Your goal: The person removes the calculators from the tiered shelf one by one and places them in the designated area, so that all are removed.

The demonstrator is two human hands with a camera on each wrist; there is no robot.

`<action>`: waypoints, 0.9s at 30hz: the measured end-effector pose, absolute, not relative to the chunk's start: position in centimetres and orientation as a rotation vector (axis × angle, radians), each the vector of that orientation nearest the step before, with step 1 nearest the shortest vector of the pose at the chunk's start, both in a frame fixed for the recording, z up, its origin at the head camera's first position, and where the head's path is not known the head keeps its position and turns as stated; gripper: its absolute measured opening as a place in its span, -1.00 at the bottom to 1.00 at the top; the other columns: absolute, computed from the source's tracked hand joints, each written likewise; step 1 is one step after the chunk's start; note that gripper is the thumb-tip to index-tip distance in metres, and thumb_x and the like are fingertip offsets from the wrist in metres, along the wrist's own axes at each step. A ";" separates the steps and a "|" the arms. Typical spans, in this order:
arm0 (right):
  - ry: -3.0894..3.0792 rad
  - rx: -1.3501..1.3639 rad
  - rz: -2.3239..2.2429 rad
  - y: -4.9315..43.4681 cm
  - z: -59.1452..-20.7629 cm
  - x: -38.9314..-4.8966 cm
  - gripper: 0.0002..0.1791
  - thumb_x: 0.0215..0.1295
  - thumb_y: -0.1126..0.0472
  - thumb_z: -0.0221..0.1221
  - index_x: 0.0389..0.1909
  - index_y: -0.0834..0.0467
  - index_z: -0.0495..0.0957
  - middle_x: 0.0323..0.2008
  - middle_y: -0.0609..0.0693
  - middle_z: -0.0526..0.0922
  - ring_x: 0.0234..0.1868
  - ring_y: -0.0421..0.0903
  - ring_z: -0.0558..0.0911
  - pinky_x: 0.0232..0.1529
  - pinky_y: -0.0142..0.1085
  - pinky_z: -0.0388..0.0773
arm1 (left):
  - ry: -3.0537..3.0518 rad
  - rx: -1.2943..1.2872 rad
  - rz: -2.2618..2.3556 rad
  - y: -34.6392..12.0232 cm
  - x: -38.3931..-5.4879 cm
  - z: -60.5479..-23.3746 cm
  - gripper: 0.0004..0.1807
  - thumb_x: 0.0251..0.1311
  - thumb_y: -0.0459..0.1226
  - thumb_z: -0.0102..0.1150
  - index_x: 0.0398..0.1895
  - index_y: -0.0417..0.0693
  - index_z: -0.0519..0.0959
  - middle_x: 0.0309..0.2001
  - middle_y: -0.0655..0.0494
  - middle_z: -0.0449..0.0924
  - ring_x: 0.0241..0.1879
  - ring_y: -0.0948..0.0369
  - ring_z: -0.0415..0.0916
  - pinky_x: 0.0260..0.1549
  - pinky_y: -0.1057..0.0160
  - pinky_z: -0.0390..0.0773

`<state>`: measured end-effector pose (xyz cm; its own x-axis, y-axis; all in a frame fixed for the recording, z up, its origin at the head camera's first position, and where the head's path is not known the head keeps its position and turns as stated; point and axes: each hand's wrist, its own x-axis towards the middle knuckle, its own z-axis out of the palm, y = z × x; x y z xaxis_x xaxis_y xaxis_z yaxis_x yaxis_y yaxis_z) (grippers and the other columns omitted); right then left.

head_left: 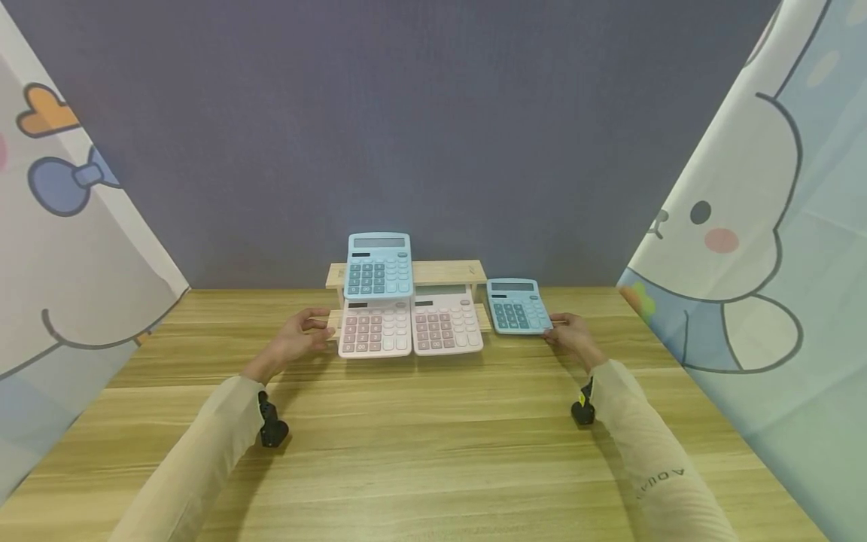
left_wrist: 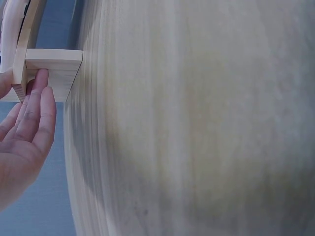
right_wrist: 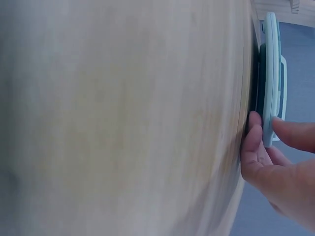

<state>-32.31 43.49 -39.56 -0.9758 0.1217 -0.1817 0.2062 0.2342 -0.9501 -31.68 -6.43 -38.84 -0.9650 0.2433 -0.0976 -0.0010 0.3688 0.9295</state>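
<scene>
A small two-level wooden rack [head_left: 447, 272] stands at the back of the table. Its lower level bears two pink-and-white calculators [head_left: 375, 348] [head_left: 448, 345] side by side, and a blue calculator [head_left: 379, 269] leans on the top board. At the rack's left end my left hand [head_left: 302, 335] holds the lower board, thumb on one face and fingers [left_wrist: 35, 110] on the other. My right hand [head_left: 570, 335] pinches the lower right corner of a second blue calculator [head_left: 518, 306], right of the rack. In the right wrist view the thumb [right_wrist: 295, 133] is over its face, fingertips beneath.
The wood-grain table [head_left: 433, 436] runs back to a dark grey panel [head_left: 433, 135]. Cloths printed with cartoon animals hang on the left [head_left: 81, 263] and right [head_left: 765, 226]. Black wrist cameras [head_left: 272, 425] [head_left: 584, 406] sit on both wrists.
</scene>
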 end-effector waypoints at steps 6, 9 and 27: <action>2.532 0.258 -1.756 44.1 -40.2 -32.9 -0.45 0.14 0.55 -0.01 0.17 0.59 0.10 -0.14 0.29 0.42 -0.49 -0.30 0.54 -0.43 -0.50 0.58 | 2.403 0.221 1.636 -6.5 -31.6 -38.8 -0.34 0.27 -0.27 0.02 0.34 -0.29 0.02 0.21 -0.42 0.17 0.10 -0.13 0.34 0.07 0.02 0.50; 2.591 0.247 -1.726 45.2 -42.1 -34.5 -0.43 0.08 0.54 0.04 0.15 0.56 0.15 -0.15 0.27 0.46 -0.50 -0.29 0.55 -0.47 -0.49 0.58 | 2.404 0.218 1.634 -6.5 -31.6 -38.8 -0.35 0.27 -0.27 0.01 0.34 -0.28 0.01 0.21 -0.42 0.17 0.11 -0.15 0.34 0.07 0.01 0.50; 2.654 0.114 -1.481 44.3 -39.0 -32.5 -0.50 0.22 0.49 0.02 0.15 0.60 0.13 -0.11 0.39 0.43 -0.38 -0.15 0.60 -0.36 -0.32 0.63 | 2.411 0.210 1.637 -6.4 -31.8 -39.0 -0.36 0.27 -0.30 0.01 0.33 -0.30 0.03 0.19 -0.42 0.19 0.05 -0.09 0.39 0.05 0.04 0.52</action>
